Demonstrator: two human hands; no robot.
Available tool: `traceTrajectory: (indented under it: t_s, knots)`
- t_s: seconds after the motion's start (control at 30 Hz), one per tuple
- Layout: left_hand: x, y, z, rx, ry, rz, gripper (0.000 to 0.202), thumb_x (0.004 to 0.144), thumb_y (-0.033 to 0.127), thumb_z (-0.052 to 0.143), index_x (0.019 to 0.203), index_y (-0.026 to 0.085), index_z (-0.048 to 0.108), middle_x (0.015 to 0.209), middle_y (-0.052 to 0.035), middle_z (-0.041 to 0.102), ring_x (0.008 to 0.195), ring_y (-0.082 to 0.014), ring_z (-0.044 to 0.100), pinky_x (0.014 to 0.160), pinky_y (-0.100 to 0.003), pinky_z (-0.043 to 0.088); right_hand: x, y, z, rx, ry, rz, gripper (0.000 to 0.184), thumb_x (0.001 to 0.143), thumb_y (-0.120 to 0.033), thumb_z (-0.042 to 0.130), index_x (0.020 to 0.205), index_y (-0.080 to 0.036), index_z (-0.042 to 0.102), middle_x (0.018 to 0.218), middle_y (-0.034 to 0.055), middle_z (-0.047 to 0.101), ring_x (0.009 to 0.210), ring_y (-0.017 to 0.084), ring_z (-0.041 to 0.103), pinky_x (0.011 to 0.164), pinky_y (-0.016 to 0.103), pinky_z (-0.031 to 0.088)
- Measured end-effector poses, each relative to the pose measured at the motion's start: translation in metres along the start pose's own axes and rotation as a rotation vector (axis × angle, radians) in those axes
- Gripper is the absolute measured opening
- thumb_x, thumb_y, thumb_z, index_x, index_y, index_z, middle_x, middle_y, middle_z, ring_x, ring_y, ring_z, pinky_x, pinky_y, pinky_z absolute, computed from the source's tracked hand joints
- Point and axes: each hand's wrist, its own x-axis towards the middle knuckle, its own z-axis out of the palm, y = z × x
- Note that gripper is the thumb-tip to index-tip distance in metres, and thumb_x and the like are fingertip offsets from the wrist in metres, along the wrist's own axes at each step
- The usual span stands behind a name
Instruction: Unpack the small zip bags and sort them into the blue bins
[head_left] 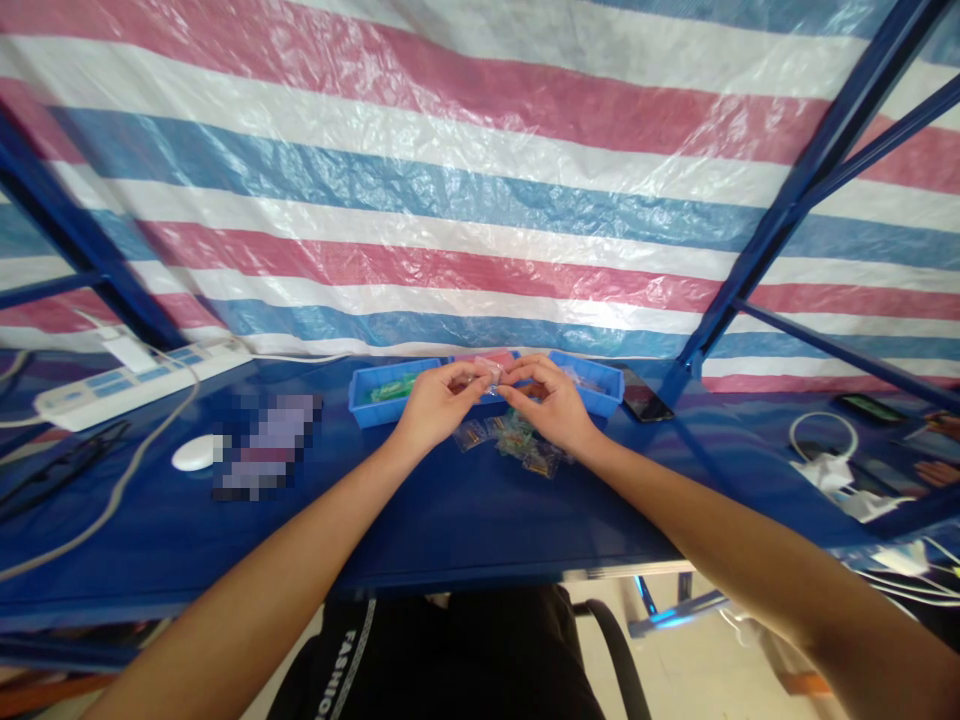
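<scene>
While your forearms reach across the blue table (465,530) in the head view, your left hand (437,402) and right hand (553,402) meet just above the blue bins' front edge, thumbs and fingertips nearly closed in a pinch on a small clear plastic bag (491,368) between them; you cannot tell what is inside it. Below your right hand, small clear packets (521,440) lie in a loose pile. Beside your left hand, the left blue bin (369,412) holds green pieces (394,387); the right blue bin (613,388) sits behind your right hand, near a dark smartphone (646,393).
</scene>
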Motion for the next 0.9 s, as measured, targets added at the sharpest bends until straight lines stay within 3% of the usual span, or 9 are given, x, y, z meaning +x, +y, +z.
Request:
traceTrajectory:
  t_s: [0.23,0.37,0.5,0.57,0.63,0.73,0.8,0.87,0.9]
  knots:
    - [-0.003,-0.009,0.008,-0.052,-0.110,0.046,0.027,0.092,0.038,0.077,0.110,0.020,0.068,0.105,-0.0061,0.080,0.097,-0.0243,0.078,0.090,-0.037,0.061,0.000,0.010,0.005,0.179,0.024,0.153,0.049,0.087,-0.055,0.081,0.125,-0.027,0.064,0.115,0.0069,0.072,0.098,0.024,0.070,0.080,0.038,0.065]
    - [-0.005,-0.010,0.011,0.005,-0.083,0.043,0.029,0.092,0.037,0.077,0.107,0.022,0.058,0.096,-0.0032,0.076,0.090,-0.0225,0.077,0.081,-0.034,0.061,0.003,0.015,0.003,0.152,-0.048,0.152,0.037,0.089,-0.053,0.080,0.111,-0.025,0.069,0.103,0.0051,0.075,0.090,0.024,0.071,0.079,0.038,0.063]
    - [-0.004,0.001,0.003,0.182,-0.006,0.185,0.025,0.098,0.038,0.070,0.114,0.021,0.064,0.120,-0.0099,0.071,0.106,-0.0242,0.073,0.085,-0.036,0.062,0.009,0.013,-0.012,-0.080,0.050,0.080,0.028,0.098,-0.047,0.069,0.115,-0.024,0.070,0.102,0.0064,0.074,0.088,0.024,0.069,0.076,0.038,0.060]
    - [-0.004,0.016,-0.001,0.322,0.012,0.304,0.024,0.104,0.038,0.061,0.119,0.021,0.067,0.129,-0.0119,0.069,0.124,-0.0270,0.066,0.103,-0.043,0.058,0.014,0.011,-0.027,-0.333,0.125,0.004,0.024,0.103,-0.039,0.060,0.118,-0.023,0.070,0.104,0.0086,0.071,0.090,0.025,0.067,0.077,0.039,0.059]
    - [-0.005,0.039,0.000,0.365,0.010,0.358,0.025,0.107,0.039,0.057,0.116,0.021,0.070,0.125,-0.0112,0.072,0.124,-0.0283,0.065,0.115,-0.049,0.049,0.021,0.012,-0.045,-0.643,0.082,-0.090,0.025,0.104,-0.026,0.053,0.119,-0.022,0.073,0.112,0.0125,0.068,0.103,0.029,0.065,0.091,0.043,0.057]
    - [-0.022,0.087,0.011,0.123,-0.029,0.212,0.034,0.111,0.043,0.045,0.119,0.021,0.070,0.120,-0.0106,0.075,0.114,-0.0257,0.071,0.102,-0.043,0.058,0.029,0.018,-0.067,-0.951,0.049,-0.097,0.026,0.099,-0.015,0.052,0.107,-0.018,0.077,0.109,0.0152,0.065,0.109,0.032,0.061,0.097,0.045,0.053]
    - [-0.046,0.118,0.022,-0.054,-0.134,0.158,0.049,0.114,0.044,0.025,0.130,0.022,0.066,0.117,-0.0118,0.077,0.109,-0.0247,0.074,0.087,-0.040,0.063,0.031,0.024,-0.074,-1.038,0.029,-0.061,0.023,0.100,-0.018,0.054,0.107,-0.018,0.077,0.107,0.0152,0.065,0.107,0.032,0.060,0.095,0.044,0.053]
    - [-0.075,0.138,0.031,0.037,-0.308,0.213,0.053,0.112,0.050,0.022,0.141,0.033,0.063,0.115,-0.0088,0.078,0.105,-0.0235,0.075,0.079,-0.040,0.063,0.031,0.030,-0.074,-1.071,0.017,-0.051,0.022,0.102,-0.024,0.056,0.108,-0.018,0.076,0.107,0.0152,0.065,0.106,0.033,0.060,0.095,0.045,0.052]
    - [-0.089,0.143,0.034,0.151,-0.405,0.320,0.050,0.108,0.056,0.030,0.141,0.042,0.064,0.114,-0.0059,0.079,0.106,-0.0235,0.075,0.075,-0.040,0.062,0.030,0.031,-0.072,-1.073,0.011,-0.057,0.022,0.102,-0.026,0.057,0.109,-0.017,0.076,0.107,0.0154,0.065,0.107,0.033,0.060,0.096,0.045,0.052]
